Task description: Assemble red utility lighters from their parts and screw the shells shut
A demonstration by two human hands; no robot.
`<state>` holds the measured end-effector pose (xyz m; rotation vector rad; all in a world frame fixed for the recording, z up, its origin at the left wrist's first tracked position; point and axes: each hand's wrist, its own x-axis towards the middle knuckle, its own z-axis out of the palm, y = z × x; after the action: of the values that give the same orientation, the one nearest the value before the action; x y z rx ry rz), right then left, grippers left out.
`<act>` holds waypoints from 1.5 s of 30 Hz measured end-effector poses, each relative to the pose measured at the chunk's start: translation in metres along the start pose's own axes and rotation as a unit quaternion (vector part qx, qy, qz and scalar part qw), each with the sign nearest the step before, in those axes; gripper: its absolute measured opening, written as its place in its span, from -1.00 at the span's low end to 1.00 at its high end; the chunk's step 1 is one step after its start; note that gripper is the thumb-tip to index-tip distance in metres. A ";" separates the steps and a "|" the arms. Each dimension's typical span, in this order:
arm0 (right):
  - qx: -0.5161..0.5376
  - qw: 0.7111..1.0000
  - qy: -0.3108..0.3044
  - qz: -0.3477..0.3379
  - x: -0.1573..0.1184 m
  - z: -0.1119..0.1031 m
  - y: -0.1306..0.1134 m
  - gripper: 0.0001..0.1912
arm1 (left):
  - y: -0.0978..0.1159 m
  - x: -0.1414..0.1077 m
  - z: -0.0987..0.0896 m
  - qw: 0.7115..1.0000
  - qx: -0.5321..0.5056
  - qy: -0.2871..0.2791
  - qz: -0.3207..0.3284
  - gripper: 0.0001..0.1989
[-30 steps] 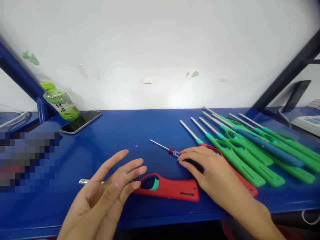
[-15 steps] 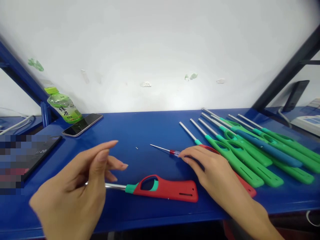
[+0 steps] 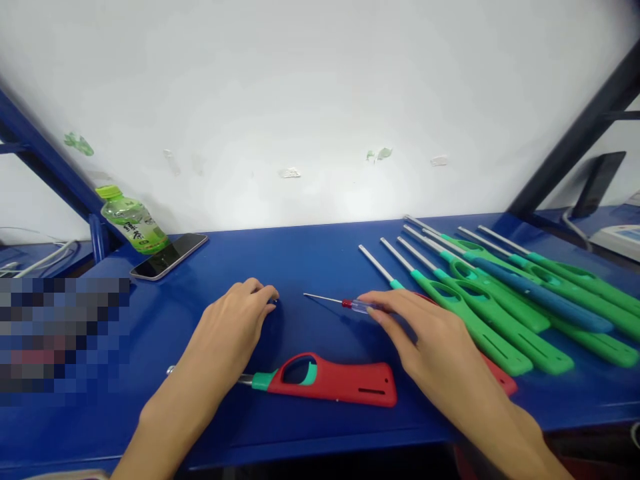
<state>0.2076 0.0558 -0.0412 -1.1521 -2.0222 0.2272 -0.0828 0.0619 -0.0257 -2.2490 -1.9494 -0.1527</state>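
My left hand (image 3: 237,320) reaches over the blue table, its thumb and fingers pinched together at a tiny metal screw (image 3: 275,302), which is mostly hidden by the fingertips. In my right hand (image 3: 425,333) is a small screwdriver (image 3: 356,305) with a clear and red handle, its thin shaft pointing left. Below the hands lies a red gas lighter (image 3: 345,381) with a teal trigger; my left forearm covers part of its metal tube. Another red lighter (image 3: 500,375) is partly hidden beneath my right hand.
Several green lighters (image 3: 493,333) lie side by side on the right, with a blue lighter (image 3: 545,295) on top of them. At the back left a green-capped bottle (image 3: 135,223) leans by a phone (image 3: 170,257). A white wall (image 3: 320,100) stands behind the table (image 3: 240,257).
My left hand has moved forward and right from above the red lighter's tube, closing its fingers at the tiny screw. My right hand keeps its hold on the screwdriver, almost unmoved.
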 end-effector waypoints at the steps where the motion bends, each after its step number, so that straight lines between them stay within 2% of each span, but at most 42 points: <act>1: -0.001 1.000 0.007 -0.002 0.000 0.000 0.000 -0.78 | 0.001 0.002 -0.002 1.000 0.005 -0.006 -0.001 -0.78; 4: 0.001 0.999 0.035 -0.006 0.000 -0.003 -0.003 -0.78 | 0.004 0.005 -0.005 1.000 0.014 -0.011 0.001 -0.79; 8: 0.060 0.994 0.091 0.004 0.000 -0.010 -0.010 -0.82 | 0.004 0.002 -0.006 1.000 0.007 0.009 0.018 -0.74; 13: 0.145 0.965 0.218 0.030 -0.001 -0.016 -0.021 -0.84 | 0.008 -0.006 -0.012 0.995 -0.055 0.081 0.034 -0.73; 15: 0.183 0.950 0.249 0.045 -0.002 -0.017 -0.024 -0.83 | 0.014 -0.009 -0.017 0.988 -0.095 0.111 0.051 -0.73; 18: 0.192 0.941 0.273 0.054 -0.003 -0.018 -0.027 -0.76 | 0.029 -0.015 -0.026 0.967 -0.175 0.151 0.106 -0.73; 21: 0.170 0.935 0.307 0.051 -0.003 -0.018 -0.030 -0.77 | 0.049 -0.018 -0.032 0.925 -0.288 0.181 0.172 -0.73; 24: 0.162 0.918 0.356 0.058 -0.002 -0.017 -0.031 -0.79 | 0.064 -0.018 -0.034 0.892 -0.368 0.169 0.199 -0.71; 26: 0.168 0.908 0.380 0.062 -0.001 -0.016 -0.031 -0.79 | 0.070 -0.018 -0.033 0.882 -0.402 0.160 0.188 -0.72; 30: 0.164 0.900 0.398 0.068 -0.001 -0.016 -0.027 -0.79 | 0.073 -0.019 -0.032 0.871 -0.450 0.136 0.141 -0.79; 34: 0.167 0.898 0.402 0.060 -0.002 -0.015 -0.025 -0.81 | 0.077 -0.020 -0.030 0.870 -0.461 0.130 0.115 -0.76; 40: 0.152 0.903 0.399 0.038 -0.004 -0.016 -0.024 -0.78 | 0.082 -0.019 -0.025 0.862 -0.472 0.130 0.128 -0.75; 45: 0.149 0.916 0.371 0.035 -0.007 -0.016 -0.023 -0.75 | 0.083 -0.020 -0.026 0.861 -0.474 0.126 0.133 -0.77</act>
<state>0.2062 0.0339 -0.0227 -0.9252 -1.2268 0.1013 -0.0027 0.0265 -0.0080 -2.7681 -1.5446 -1.5794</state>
